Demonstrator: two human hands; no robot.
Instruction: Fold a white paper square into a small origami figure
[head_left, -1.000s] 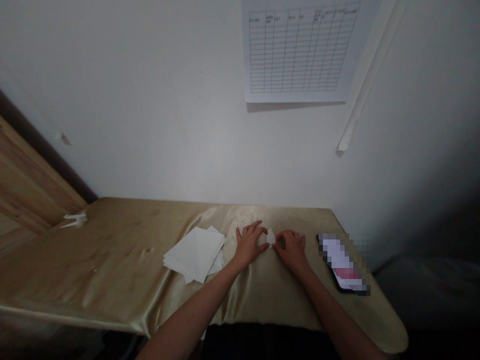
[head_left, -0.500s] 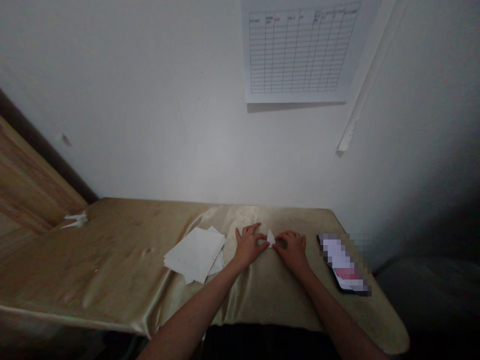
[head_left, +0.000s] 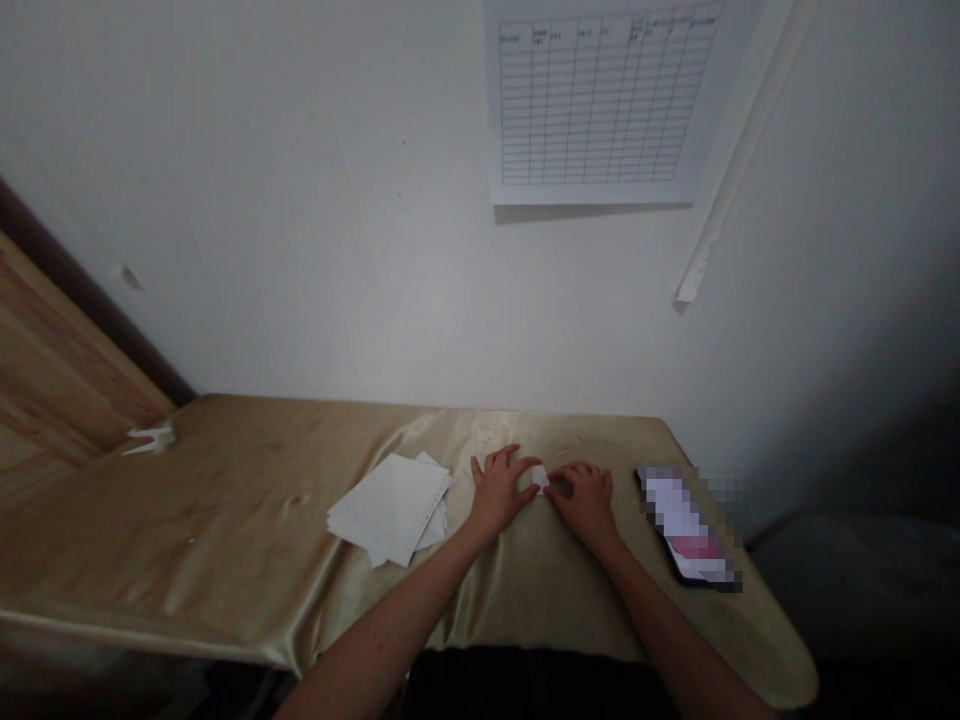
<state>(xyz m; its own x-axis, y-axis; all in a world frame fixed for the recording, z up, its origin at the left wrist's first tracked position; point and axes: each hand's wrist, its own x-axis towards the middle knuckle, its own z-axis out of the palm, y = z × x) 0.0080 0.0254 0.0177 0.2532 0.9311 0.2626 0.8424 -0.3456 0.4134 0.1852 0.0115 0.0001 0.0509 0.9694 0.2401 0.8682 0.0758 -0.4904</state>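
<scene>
A small folded piece of white paper [head_left: 540, 479] lies between my two hands on the gold tablecloth [head_left: 247, 500]. My left hand [head_left: 498, 488] has its thumb and index finger at the paper's left side, with the other fingers spread. From the other side, my right hand [head_left: 586, 498] pinches the paper's right edge between thumb and index finger, its remaining fingers curled. The fingertips cover parts of the paper's edges. To the left of my left hand rests a loose stack of white paper sheets [head_left: 390, 508], one edge showing punched holes.
A phone [head_left: 686, 530] with a blurred screen lies near the table's right end. White paper scraps [head_left: 152, 439] sit at the far left. Behind the table, a printed chart [head_left: 592, 110] hangs on the wall beside a white strip [head_left: 720, 190].
The paper's pointed top has been folded down, leaving a smaller, blunter shape. My left index finger has shifted up to the paper's top edge. My right hand has hardly moved.
</scene>
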